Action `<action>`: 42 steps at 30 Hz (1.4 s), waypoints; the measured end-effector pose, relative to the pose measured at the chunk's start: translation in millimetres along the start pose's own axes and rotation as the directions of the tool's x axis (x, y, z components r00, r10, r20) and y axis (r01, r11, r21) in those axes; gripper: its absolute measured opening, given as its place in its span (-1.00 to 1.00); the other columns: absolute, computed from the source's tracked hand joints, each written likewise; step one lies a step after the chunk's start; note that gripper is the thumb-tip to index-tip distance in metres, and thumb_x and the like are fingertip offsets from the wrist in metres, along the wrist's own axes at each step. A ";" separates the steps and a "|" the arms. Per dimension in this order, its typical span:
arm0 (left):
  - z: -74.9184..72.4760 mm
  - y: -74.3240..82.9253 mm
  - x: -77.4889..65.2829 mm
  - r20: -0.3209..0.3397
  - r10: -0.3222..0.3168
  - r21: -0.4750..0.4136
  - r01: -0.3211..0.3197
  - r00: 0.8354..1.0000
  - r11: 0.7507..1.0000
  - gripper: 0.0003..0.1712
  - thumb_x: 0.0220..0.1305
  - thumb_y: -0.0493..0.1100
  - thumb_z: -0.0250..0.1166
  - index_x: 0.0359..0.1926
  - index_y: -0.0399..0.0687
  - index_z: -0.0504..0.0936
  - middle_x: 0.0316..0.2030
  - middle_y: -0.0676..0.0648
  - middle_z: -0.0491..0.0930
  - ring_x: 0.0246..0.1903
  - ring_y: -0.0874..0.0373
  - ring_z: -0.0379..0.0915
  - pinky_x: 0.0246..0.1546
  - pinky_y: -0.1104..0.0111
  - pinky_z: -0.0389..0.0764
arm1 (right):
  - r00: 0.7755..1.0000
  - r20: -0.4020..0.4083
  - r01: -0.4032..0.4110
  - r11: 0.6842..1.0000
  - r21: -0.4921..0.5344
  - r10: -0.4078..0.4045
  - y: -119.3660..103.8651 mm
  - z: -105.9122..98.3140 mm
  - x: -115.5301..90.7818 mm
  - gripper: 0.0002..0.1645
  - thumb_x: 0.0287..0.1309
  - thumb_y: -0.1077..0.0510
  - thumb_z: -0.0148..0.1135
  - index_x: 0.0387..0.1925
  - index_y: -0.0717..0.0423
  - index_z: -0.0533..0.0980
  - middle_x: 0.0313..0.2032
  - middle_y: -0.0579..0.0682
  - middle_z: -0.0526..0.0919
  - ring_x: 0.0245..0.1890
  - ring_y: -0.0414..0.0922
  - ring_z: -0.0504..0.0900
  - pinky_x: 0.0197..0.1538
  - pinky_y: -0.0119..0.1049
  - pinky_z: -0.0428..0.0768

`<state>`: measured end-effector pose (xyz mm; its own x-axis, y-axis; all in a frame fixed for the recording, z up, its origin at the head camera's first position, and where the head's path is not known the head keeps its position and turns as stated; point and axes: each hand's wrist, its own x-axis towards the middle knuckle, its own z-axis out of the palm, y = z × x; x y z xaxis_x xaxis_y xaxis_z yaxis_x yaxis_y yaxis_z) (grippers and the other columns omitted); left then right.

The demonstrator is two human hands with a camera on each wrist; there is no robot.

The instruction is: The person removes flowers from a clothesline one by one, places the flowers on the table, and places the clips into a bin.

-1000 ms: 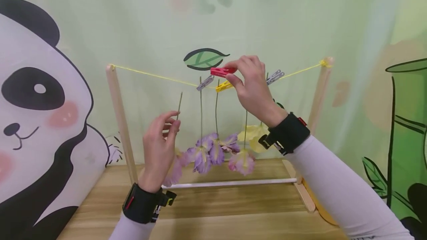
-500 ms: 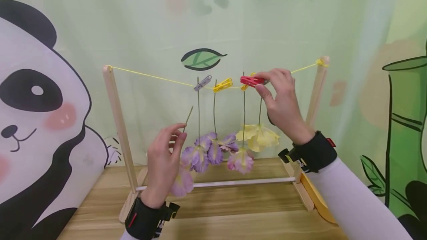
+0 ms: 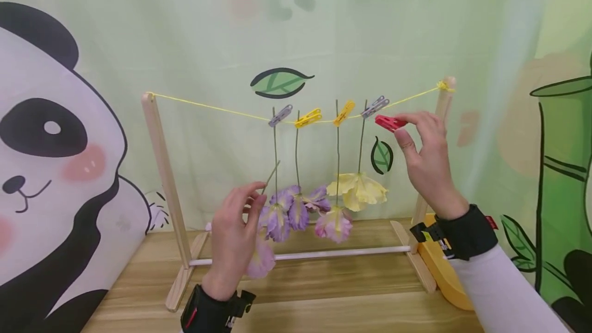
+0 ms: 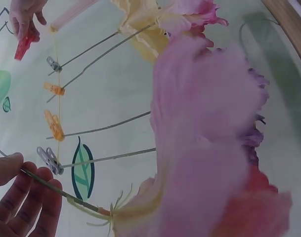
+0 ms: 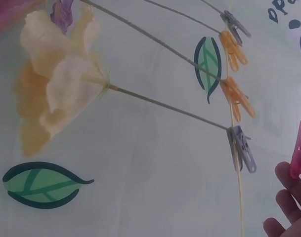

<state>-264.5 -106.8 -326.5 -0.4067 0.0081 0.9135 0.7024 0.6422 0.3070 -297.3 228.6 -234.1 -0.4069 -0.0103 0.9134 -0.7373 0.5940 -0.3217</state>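
My left hand (image 3: pixel 236 230) pinches the thin stem of a pink artificial flower (image 3: pixel 261 259), whose bloom hangs head down and fills much of the left wrist view. In my right hand (image 3: pixel 430 161), thumb and fingers pinch a red clothespin (image 3: pixel 389 123), just below and right of a grey clothespin (image 3: pixel 375 107) clipped on the yellow string (image 3: pixel 208 106). Another grey clothespin (image 3: pixel 280 115) and two yellow ones, left (image 3: pixel 309 117) and right (image 3: pixel 344 112), also sit on the string. From these pegs hang purple flowers (image 3: pixel 277 220), a pink-and-yellow flower (image 3: pixel 334 224) and a yellow flower (image 3: pixel 358 190).
Wooden posts, left (image 3: pixel 164 168) and right (image 3: pixel 445 107), carry the string. A white rod (image 3: pixel 342 253) joins their feet on the wooden table (image 3: pixel 314 307). Behind the right foot lies a yellow tray-like object (image 3: pixel 444 276). A printed cloth (image 3: pixel 203 30) with a panda hangs behind.
My right hand has moved right and down along the string with the red clothespin. My left hand has gone lower and slightly right, the pink flower's stem leaning further over.
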 end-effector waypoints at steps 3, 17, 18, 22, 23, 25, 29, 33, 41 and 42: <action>2.6 1.5 -3.7 0.004 0.006 0.018 -0.006 1.000 1.000 -0.72 0.37 -0.35 0.38 0.07 -0.12 0.70 -0.32 -0.08 0.64 -0.37 0.10 0.63 -0.35 0.22 0.72 | 0.999 -0.020 -0.051 0.999 -0.006 0.050 5.9 -8.0 -7.8 -0.65 0.43 0.32 0.21 0.17 0.40 0.54 0.06 0.32 0.58 0.23 0.14 0.29 0.26 0.12 0.16; 9.9 3.9 -23.2 0.077 -0.012 0.055 0.008 0.997 0.998 -0.72 0.36 -0.30 0.40 0.08 -0.09 0.71 -0.32 -0.01 0.62 -0.40 0.18 0.61 -0.46 0.35 0.63 | 0.971 -0.124 -0.216 0.974 -0.072 0.206 57.4 -37.0 -53.9 -0.61 0.51 0.23 0.16 0.20 0.42 0.50 0.03 0.04 0.51 0.18 -0.28 0.20 0.17 -0.20 0.17; 10.4 3.3 -24.8 0.077 -0.014 0.058 0.009 0.997 0.998 -0.71 0.36 -0.30 0.40 0.08 -0.08 0.72 -0.33 -0.01 0.62 -0.41 0.19 0.61 -0.48 0.36 0.62 | 0.967 -0.134 -0.228 0.971 -0.075 0.217 61.1 -38.7 -57.0 -0.61 0.51 0.22 0.15 0.21 0.41 0.50 0.03 -0.08 0.48 0.18 -0.29 0.20 0.18 -0.19 0.17; 12.4 1.4 -29.9 0.091 -0.023 0.060 0.017 0.996 0.998 -0.70 0.35 -0.30 0.40 0.08 -0.04 0.72 -0.32 0.03 0.62 -0.46 0.27 0.53 -0.56 0.47 0.48 | 0.952 -0.187 -0.263 0.960 -0.096 0.242 76.0 -47.9 -68.4 -0.59 0.51 0.19 0.17 0.22 0.38 0.52 0.01 -0.45 0.34 0.15 -0.38 0.20 0.17 -0.21 0.14; 12.9 1.0 -30.8 0.096 -0.021 0.060 0.015 0.995 0.998 -0.70 0.35 -0.30 0.40 0.08 -0.04 0.72 -0.32 0.04 0.63 -0.48 0.29 0.50 -0.57 0.48 0.43 | 0.949 -0.199 -0.269 0.957 -0.105 0.245 79.7 -50.6 -71.4 -0.59 0.51 0.19 0.17 0.22 0.38 0.53 0.00 -0.49 0.31 0.14 -0.40 0.19 0.15 -0.23 0.13; 13.5 0.5 -31.8 0.116 -0.020 0.062 0.013 0.993 0.998 -0.70 0.36 -0.29 0.39 0.09 -0.02 0.72 -0.30 0.05 0.63 -0.50 0.31 0.46 -0.59 0.51 0.37 | 0.943 -0.221 -0.280 0.951 -0.127 0.248 87.0 -56.1 -78.3 -0.59 0.50 0.20 0.18 0.22 0.37 0.54 -0.02 -0.52 0.28 0.12 -0.44 0.17 0.13 -0.27 0.10; 12.4 1.0 -32.9 0.192 -0.016 0.089 -0.001 0.981 0.996 -0.72 0.38 -0.26 0.37 0.08 0.03 0.72 -0.26 0.08 0.63 -0.50 0.33 0.46 -0.57 0.52 0.37 | 0.934 -0.254 -0.300 0.938 -0.174 0.251 99.9 -67.1 -94.1 -0.59 0.49 0.20 0.19 0.21 0.38 0.55 -0.07 -0.54 0.24 0.09 -0.48 0.14 0.10 -0.33 0.07; 8.4 4.9 -35.1 0.291 -0.032 0.132 -0.008 0.956 0.991 -0.75 0.39 -0.22 0.37 0.03 0.13 0.73 -0.27 0.12 0.64 -0.54 0.33 0.49 -0.49 0.45 0.51 | 0.936 -0.263 -0.296 0.928 -0.227 0.234 112.8 -77.6 -106.6 -0.60 0.45 0.23 0.22 0.18 0.42 0.55 -0.07 -0.41 0.31 0.05 -0.51 0.11 0.10 -0.33 0.06; 5.2 13.0 -38.4 0.537 -0.064 0.264 -0.095 0.841 0.960 -0.70 0.32 -0.18 0.46 -0.04 0.35 0.68 -0.30 0.23 0.63 -0.46 0.26 0.60 -0.26 -0.02 0.68 | 0.957 -0.174 -0.279 0.909 -0.311 0.234 135.6 -82.9 -113.3 -0.62 0.33 0.34 0.31 0.12 0.44 0.57 -0.02 0.38 0.45 -0.03 -0.04 0.29 0.07 -0.10 0.12; 6.3 12.9 -38.6 0.561 -0.046 0.243 -0.112 0.826 0.964 -0.69 0.29 -0.21 0.48 -0.06 0.31 0.68 -0.31 0.21 0.64 -0.46 0.25 0.59 -0.35 0.18 0.65 | 0.959 -0.152 -0.275 0.906 -0.322 0.238 139.0 -82.0 -114.4 -0.64 0.32 0.35 0.32 0.11 0.43 0.58 -0.02 0.39 0.46 -0.03 0.10 0.31 0.06 -0.04 0.14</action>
<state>-243.4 -94.0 -359.5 -0.6961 0.4075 0.5911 0.5803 0.8041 0.1290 -309.0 378.3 -362.9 -0.4834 0.2536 0.8378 -0.3824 0.7998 -0.4627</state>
